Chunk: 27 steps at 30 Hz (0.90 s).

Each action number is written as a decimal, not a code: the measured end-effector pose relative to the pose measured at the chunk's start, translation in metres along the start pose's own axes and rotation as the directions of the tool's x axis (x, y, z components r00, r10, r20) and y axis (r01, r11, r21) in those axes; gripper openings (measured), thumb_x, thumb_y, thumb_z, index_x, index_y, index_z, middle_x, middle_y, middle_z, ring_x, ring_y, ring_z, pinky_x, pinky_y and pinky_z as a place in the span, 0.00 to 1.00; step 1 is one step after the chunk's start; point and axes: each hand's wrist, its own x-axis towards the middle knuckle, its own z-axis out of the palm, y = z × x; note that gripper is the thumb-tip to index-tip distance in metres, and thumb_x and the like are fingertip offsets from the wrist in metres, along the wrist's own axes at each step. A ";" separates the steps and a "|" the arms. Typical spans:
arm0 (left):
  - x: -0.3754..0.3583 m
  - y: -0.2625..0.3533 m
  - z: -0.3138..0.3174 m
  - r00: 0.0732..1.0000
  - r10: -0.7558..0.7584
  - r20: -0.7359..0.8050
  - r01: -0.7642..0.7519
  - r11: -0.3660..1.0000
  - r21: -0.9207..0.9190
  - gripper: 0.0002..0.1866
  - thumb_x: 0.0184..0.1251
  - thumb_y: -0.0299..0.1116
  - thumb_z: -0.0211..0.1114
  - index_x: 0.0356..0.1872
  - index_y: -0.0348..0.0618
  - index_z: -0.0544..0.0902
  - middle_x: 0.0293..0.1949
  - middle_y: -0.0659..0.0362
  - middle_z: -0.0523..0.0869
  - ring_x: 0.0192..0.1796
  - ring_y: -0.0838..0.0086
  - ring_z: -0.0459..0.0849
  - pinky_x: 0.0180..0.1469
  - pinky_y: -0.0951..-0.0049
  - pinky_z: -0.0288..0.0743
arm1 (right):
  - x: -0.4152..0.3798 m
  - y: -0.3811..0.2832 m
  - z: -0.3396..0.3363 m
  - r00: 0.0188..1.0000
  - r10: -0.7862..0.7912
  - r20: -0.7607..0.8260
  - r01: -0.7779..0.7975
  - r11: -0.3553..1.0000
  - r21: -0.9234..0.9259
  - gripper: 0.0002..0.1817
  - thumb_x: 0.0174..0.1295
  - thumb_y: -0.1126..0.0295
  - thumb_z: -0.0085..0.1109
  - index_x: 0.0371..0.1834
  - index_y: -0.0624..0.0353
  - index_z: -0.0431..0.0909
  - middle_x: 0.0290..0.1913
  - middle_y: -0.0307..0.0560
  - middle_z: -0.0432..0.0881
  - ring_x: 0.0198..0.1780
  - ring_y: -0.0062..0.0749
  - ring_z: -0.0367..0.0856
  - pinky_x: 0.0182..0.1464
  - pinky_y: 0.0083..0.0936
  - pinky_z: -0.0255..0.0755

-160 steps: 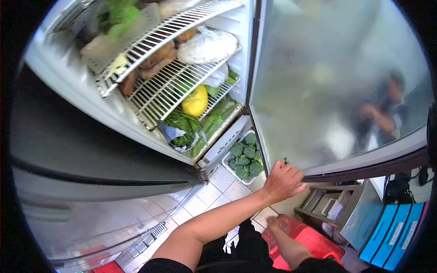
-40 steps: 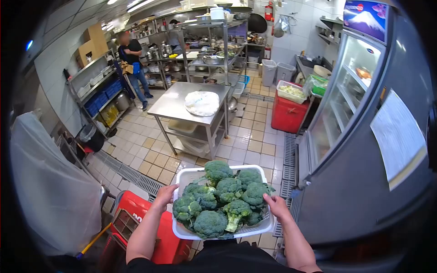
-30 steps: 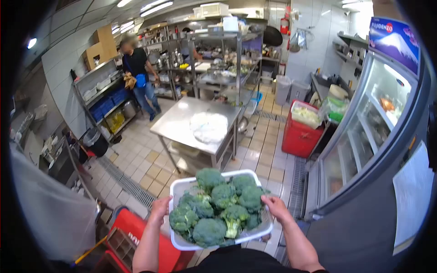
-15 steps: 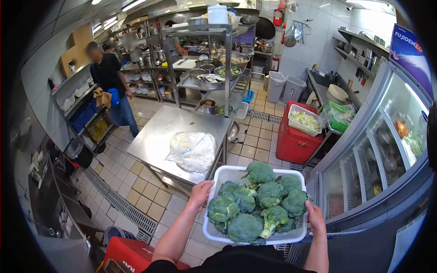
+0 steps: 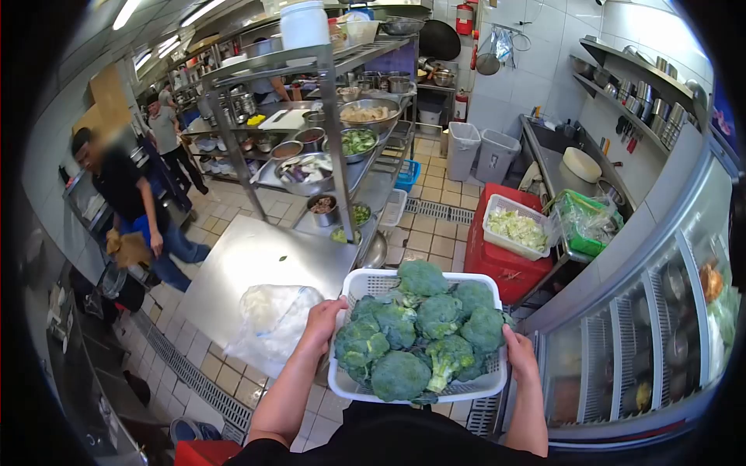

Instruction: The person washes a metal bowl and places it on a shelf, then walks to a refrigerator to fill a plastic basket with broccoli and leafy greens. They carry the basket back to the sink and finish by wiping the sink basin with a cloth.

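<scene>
A white plastic basket point(image 5: 339, 380) heaped with several green broccoli heads point(image 5: 400, 376) is held level in front of my body. My left hand point(image 5: 322, 325) is closed on its left rim, near the far corner. On the opposite side, my right hand point(image 5: 519, 351) grips the right rim, fingers partly hidden behind the basket wall. Left of the basket, a steel table point(image 5: 233, 252) carries a clear plastic bag of something white point(image 5: 272, 318), its contents hard to make out.
A steel rack point(image 5: 338, 155) with bowls of food stands ahead. To the right are a red cooler box point(image 5: 497, 268) bearing a tub of chopped vegetables point(image 5: 517, 225), and a glass-door fridge point(image 5: 622, 334). One person point(image 5: 128, 194) bends at left; another point(image 5: 165, 132) stands behind.
The basket and both hands have moved forward relative to the room, with the steel table and rack now closer. The person at left has bent forward, and a second person has come into view.
</scene>
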 end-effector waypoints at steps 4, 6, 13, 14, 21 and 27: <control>0.061 0.024 0.030 0.999 -0.035 0.019 0.035 0.999 -0.021 0.16 0.66 0.46 0.66 0.34 0.41 0.85 0.35 0.58 0.84 0.41 0.75 0.78 0.44 0.73 0.72 | 0.071 -0.018 0.008 1.000 -0.001 -0.018 0.002 0.998 0.058 0.27 0.65 0.45 0.59 0.36 0.64 0.82 0.24 0.35 0.77 0.22 0.19 0.68 0.24 0.21 0.59; 0.106 0.023 0.048 0.999 0.024 0.048 -0.026 0.999 0.022 0.16 0.68 0.45 0.64 0.35 0.41 0.85 0.36 0.57 0.85 0.40 0.74 0.79 0.44 0.73 0.73 | 0.095 -0.029 0.010 0.999 0.008 -0.032 -0.006 0.998 0.058 0.26 0.65 0.45 0.60 0.34 0.63 0.82 0.24 0.35 0.77 0.22 0.20 0.69 0.25 0.20 0.60; 0.214 0.043 0.135 0.992 0.039 0.117 -0.047 0.997 0.068 0.16 0.70 0.46 0.63 0.34 0.42 0.84 0.36 0.61 0.83 0.42 0.77 0.77 0.45 0.75 0.72 | 0.176 -0.043 -0.005 0.984 0.087 -0.155 -0.079 0.995 0.062 0.30 0.64 0.46 0.61 0.43 0.69 0.83 0.32 0.41 0.81 0.32 0.22 0.74 0.32 0.23 0.67; 0.230 0.045 0.146 0.987 0.037 0.154 -0.043 0.998 0.038 0.17 0.68 0.47 0.64 0.37 0.40 0.84 0.37 0.61 0.84 0.43 0.77 0.78 0.47 0.76 0.70 | 0.183 -0.046 -0.007 0.978 0.112 -0.177 -0.100 0.992 0.080 0.30 0.64 0.45 0.60 0.43 0.69 0.83 0.31 0.41 0.81 0.31 0.22 0.73 0.32 0.22 0.66; 0.338 0.073 0.222 0.970 -0.036 0.241 0.021 0.998 0.064 0.17 0.70 0.49 0.61 0.39 0.44 0.83 0.43 0.57 0.83 0.44 0.74 0.79 0.46 0.71 0.73 | 0.265 -0.082 -0.007 0.962 0.108 -0.252 -0.057 0.978 0.200 0.27 0.66 0.48 0.60 0.40 0.68 0.83 0.30 0.40 0.81 0.30 0.21 0.75 0.32 0.22 0.68; 0.450 0.096 0.247 0.979 -0.116 0.167 0.108 0.992 0.059 0.20 0.67 0.53 0.61 0.42 0.45 0.83 0.33 0.61 0.79 0.34 0.77 0.75 0.34 0.74 0.66 | 0.391 -0.119 0.014 0.977 0.070 -0.202 -0.078 0.996 -0.033 0.33 0.63 0.44 0.61 0.44 0.73 0.82 0.39 0.50 0.85 0.40 0.26 0.79 0.45 0.27 0.73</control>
